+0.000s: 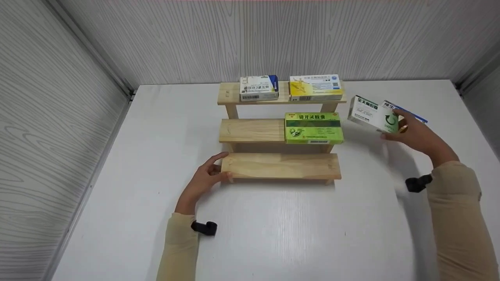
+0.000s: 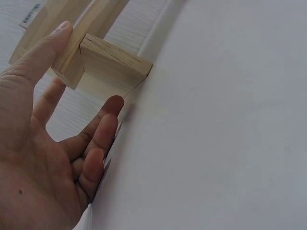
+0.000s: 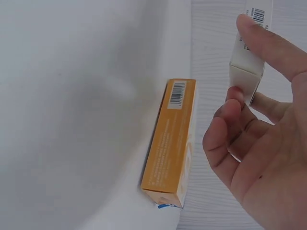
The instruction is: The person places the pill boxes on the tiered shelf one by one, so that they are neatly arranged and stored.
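Note:
At the left end of the lowest step, my left hand (image 1: 200,181) pinches the three-step wooden rack (image 1: 281,166). In the left wrist view its thumb lies against the board's edge, and the other fingers are loosely bent near the table. My right hand (image 1: 420,136) grips a white and green medicine box (image 1: 367,112) by its right end, held tilted to the right of the rack. The right wrist view shows that box's white narrow side with a barcode. Behind it, partly hidden in the head view, an orange-sided medicine box (image 3: 169,139) lies on the table.
On the rack's top step sit a white and blue medicine box (image 1: 258,88) and a yellow and white one (image 1: 315,88). A green medicine box (image 1: 313,128) rests on the right of the middle step. Wood-grain panels (image 1: 195,43) enclose the white table (image 1: 289,234).

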The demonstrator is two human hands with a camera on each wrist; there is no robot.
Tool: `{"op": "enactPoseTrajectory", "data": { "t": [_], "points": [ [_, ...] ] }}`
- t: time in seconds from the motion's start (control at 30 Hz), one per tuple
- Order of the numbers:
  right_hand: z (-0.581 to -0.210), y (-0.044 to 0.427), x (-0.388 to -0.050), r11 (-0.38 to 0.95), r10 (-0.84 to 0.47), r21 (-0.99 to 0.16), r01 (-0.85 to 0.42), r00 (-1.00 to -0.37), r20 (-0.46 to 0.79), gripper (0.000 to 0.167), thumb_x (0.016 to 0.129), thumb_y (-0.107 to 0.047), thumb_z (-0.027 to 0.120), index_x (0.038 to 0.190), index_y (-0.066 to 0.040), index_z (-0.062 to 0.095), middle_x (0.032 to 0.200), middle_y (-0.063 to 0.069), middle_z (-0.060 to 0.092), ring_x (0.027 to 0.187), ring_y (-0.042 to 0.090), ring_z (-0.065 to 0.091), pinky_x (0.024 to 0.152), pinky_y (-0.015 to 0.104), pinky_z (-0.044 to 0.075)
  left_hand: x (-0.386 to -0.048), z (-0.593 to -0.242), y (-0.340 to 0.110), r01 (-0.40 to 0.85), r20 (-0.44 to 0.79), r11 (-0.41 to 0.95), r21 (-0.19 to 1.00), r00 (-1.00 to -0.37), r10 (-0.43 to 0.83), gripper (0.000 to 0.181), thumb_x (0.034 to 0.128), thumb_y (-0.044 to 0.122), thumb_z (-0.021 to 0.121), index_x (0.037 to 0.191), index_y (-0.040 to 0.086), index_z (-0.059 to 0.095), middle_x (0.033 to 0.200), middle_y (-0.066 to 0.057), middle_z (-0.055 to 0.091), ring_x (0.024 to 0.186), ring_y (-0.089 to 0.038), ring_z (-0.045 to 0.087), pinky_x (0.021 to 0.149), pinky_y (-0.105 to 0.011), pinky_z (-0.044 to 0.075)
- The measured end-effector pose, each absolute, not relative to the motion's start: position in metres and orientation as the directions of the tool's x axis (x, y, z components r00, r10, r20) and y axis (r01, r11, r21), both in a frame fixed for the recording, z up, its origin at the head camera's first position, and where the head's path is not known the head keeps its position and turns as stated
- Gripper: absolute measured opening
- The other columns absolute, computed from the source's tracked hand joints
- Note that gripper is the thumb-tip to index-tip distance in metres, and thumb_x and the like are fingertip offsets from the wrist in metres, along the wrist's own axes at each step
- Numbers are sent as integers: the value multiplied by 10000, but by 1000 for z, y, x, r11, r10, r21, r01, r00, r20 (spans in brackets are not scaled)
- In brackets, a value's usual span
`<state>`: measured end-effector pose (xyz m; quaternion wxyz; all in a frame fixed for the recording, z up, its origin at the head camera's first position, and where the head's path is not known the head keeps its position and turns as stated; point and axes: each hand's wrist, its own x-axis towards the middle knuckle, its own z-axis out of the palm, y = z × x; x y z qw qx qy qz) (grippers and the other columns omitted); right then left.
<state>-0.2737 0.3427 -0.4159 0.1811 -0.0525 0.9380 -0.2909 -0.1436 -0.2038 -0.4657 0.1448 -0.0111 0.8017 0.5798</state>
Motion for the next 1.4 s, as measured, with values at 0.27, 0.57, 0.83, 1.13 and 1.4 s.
{"op": "enactPoseTrajectory", "data": {
  "t": [0.27, 0.57, 0.83, 1.13, 1.4],
  "points": [
    [-394, 355, -251, 819, -166, -574, -16, -963, -211, 994, 890, -475, 646, 1557, -97, 13, 1233, 230, 397, 1053, 298, 437, 699, 222, 377, -143, -461, -206, -205, -260, 308, 929, -954, 148, 654, 867, 186, 726, 1456, 219, 440, 1102, -164, 589, 897, -175, 517, 797, -296, 411],
    [-371, 351, -225, 823, -152, -564, -59, -981, -119, 942, 878, -397, 693, 1557, -124, 100, 1199, 164, 423, 895, 115, 409, 653, 184, 361, -142, -461, -205, -197, -254, 317, 928, -956, 150, 654, 870, 191, 724, 1458, 213, 437, 1119, -181, 602, 899, -166, 538, 800, -298, 417],
    [-355, 341, -209, 792, -190, -603, -99, -978, -89, 879, 868, -272, 730, 1542, -146, 181, 1129, 72, 436, 795, 45, 460, 648, 173, 374, -141, -462, -203, -180, -237, 309, 934, -959, 156, 644, 870, 181, 724, 1451, 202, 445, 1039, -149, 610, 856, -155, 538, 789, -294, 418],
    [-338, 305, -196, 815, -256, -558, -158, -961, -101, 889, 830, -310, 768, 1527, -167, 236, 1109, 101, 483, 792, 57, 487, 654, 188, 392, -142, -464, -205, -172, -226, 294, 940, -961, 161, 645, 870, 175, 723, 1451, 197, 445, 986, -122, 593, 823, -149, 512, 771, -292, 415],
    [-335, 265, -195, 784, -370, -567, -251, -924, -102, 889, 776, -263, 820, 1490, -96, 317, 1054, 117, 532, 853, 176, 473, 686, 193, 421, -142, -464, -204, -181, -235, 304, 935, -960, 151, 640, 868, 174, 725, 1447, 200, 452, 967, -110, 586, 834, -157, 506, 774, -295, 409]
  ]
}}
